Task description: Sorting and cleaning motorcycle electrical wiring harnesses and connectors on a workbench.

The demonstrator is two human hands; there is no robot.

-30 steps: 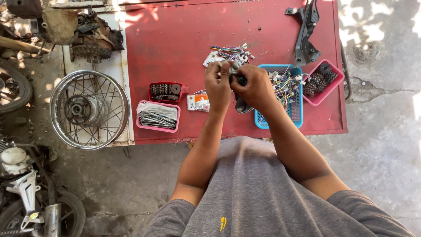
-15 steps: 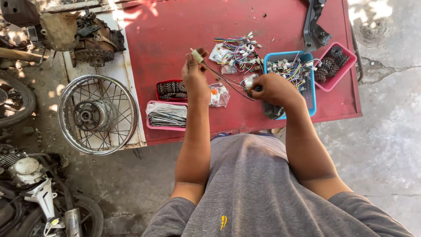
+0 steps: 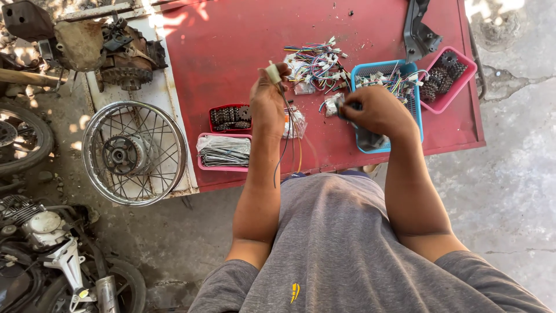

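My left hand [image 3: 267, 104] is raised over the red table [image 3: 231, 46] and grips a small white connector [image 3: 273, 72] whose coloured wires [image 3: 288, 145] hang down toward the table's front edge. My right hand [image 3: 373, 110] is closed on another white connector piece [image 3: 335, 105] with wires, just left of the blue basket [image 3: 360, 136]. A heap of coloured wire harnesses with white plugs [image 3: 315, 64] lies on the table beyond both hands.
A pink tray of sprockets [image 3: 449, 78] stands at the right, a black metal bracket [image 3: 420, 29] behind it. A red tray of chain [image 3: 229, 117] and a pink tray of spokes [image 3: 223, 152] sit left. A spoked wheel [image 3: 133, 153], engine parts [image 3: 110, 49] and a motorcycle [image 3: 46, 249] lie left.
My hands have moved apart: the left hand rose with a connector and its wires now dangle, while the right hand stayed by the blue basket. The camera view shifted slightly.
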